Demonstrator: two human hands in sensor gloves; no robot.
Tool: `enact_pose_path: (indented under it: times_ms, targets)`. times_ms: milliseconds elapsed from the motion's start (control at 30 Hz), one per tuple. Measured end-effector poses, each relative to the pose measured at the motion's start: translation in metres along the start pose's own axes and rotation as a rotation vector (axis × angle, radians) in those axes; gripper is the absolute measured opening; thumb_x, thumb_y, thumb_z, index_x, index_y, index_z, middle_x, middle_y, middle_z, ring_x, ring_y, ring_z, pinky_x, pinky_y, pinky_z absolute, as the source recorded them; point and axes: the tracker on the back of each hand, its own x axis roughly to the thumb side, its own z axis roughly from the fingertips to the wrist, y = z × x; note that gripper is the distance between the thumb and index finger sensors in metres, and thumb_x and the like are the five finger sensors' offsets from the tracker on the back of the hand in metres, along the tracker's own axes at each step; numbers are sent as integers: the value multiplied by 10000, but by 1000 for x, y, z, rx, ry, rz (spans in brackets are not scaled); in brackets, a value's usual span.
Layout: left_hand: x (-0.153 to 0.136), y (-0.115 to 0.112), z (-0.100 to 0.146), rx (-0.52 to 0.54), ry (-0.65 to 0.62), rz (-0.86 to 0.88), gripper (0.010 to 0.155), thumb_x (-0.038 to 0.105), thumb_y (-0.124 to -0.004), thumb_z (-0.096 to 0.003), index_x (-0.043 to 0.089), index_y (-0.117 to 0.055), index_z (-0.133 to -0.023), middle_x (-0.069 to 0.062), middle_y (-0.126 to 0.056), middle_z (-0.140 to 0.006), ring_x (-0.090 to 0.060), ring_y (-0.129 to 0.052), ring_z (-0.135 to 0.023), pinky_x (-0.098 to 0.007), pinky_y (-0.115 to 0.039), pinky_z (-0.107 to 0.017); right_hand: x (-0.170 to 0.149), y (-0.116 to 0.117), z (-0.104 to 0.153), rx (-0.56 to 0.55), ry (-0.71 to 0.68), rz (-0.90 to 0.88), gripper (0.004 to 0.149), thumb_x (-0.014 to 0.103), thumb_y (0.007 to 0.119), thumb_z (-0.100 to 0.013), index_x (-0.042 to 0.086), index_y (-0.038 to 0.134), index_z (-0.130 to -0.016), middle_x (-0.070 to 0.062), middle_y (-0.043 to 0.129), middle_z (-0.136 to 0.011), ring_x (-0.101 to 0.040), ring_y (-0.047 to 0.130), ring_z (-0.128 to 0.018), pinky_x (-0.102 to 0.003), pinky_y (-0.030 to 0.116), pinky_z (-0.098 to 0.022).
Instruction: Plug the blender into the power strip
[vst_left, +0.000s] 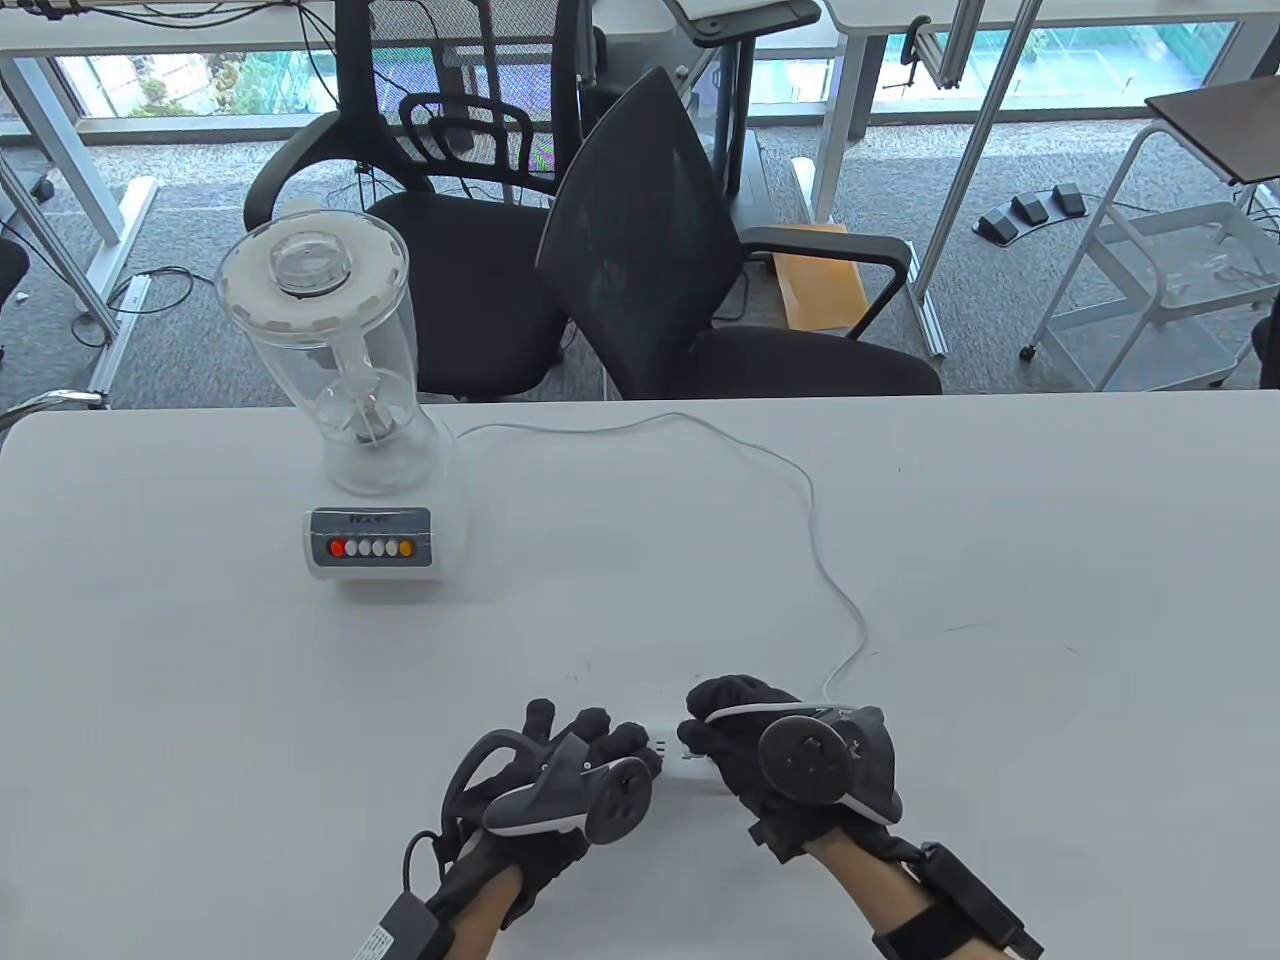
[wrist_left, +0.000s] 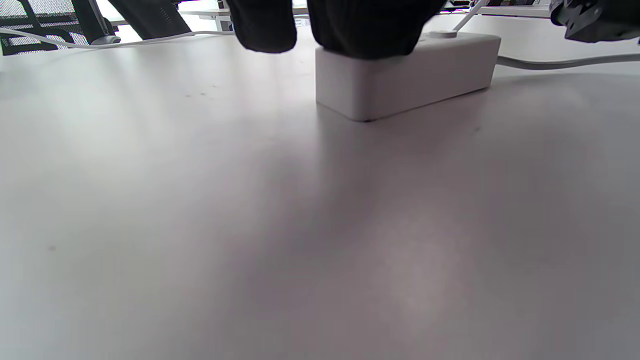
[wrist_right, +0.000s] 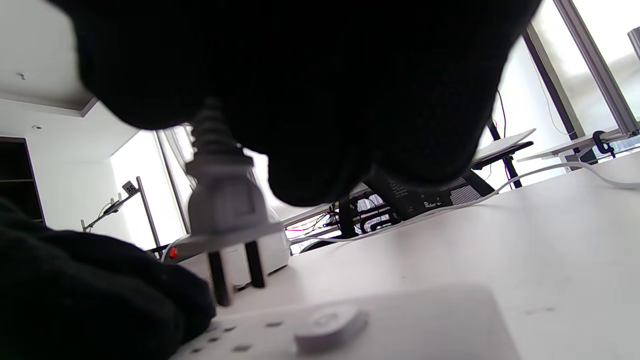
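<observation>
The white blender (vst_left: 350, 420) with a clear jar stands at the table's back left. Its white cord (vst_left: 800, 480) runs across the table to my right hand (vst_left: 710, 735). That hand grips the blender's plug (wrist_right: 225, 210) upright, with its two dark prongs (wrist_right: 252, 267) pointing down and fully bare, their tips just at the top face of the white power strip (wrist_right: 425, 320). My left hand (vst_left: 625, 745) presses its fingers (wrist_left: 365, 30) on the strip's left end (wrist_left: 410, 80). In the table view the strip (vst_left: 685, 765) shows only between the two hands.
A round button (wrist_right: 327, 322) and socket holes sit on the strip's top. The strip's own cable (wrist_left: 565, 62) leaves its far end. Two black office chairs (vst_left: 700, 300) stand behind the table's far edge.
</observation>
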Motion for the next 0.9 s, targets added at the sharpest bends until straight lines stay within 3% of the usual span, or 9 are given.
enact_pose_path:
  times_ms: [400,467,500,567,900]
  targets:
    - [-1,-1,-1,-4,-4,20,567,301,-696,-526,421,-579,-1068,122,-535,-1216,-302,-608,-1167,-690,-484,-768,11,14,0,51,-30,112,378,420,830,-408,250,852,-745,9,944,-681,-191,1076,-467,-409,941,-327]
    - [0,-1,-1,-5,-2,15,568,302,-696,-525,416,-578,-1069,116,-533,-1217,-302,-609,-1166,-688,-484,-769,12,21,3,123,-43,157,381,421,823,-414,260,828,-759,9,946,-686,-170,1074,-478,-398,944,-337]
    - [0,-1,-1,-4,-2,15,570,304,-696,-525,414,-576,-1071,116,-531,-1218,-303,-608,-1166,-690,-483,-768,13,23,2,76,-37,131,384,401,837,-400,239,842,-748,-17,963,-658,-188,1075,-448,-412,937,-321]
    - [0,-1,-1,-8,-1,16,572,307,-695,-524,413,-573,-1072,114,-528,-1218,-305,-607,-1165,-691,-482,-767,14,26,-2,117,-34,129,387,388,856,-387,232,847,-742,-36,966,-645,-192,1070,-431,-414,932,-314]
    - [1,-1,-1,-19,-2,3,579,317,-690,-526,411,-552,-1080,114,-506,-1225,-315,-579,-1172,-696,-466,-768,19,29,5,81,13,177,415,383,860,-390,207,829,-764,-48,952,-657,-192,1055,-447,-427,921,-330]
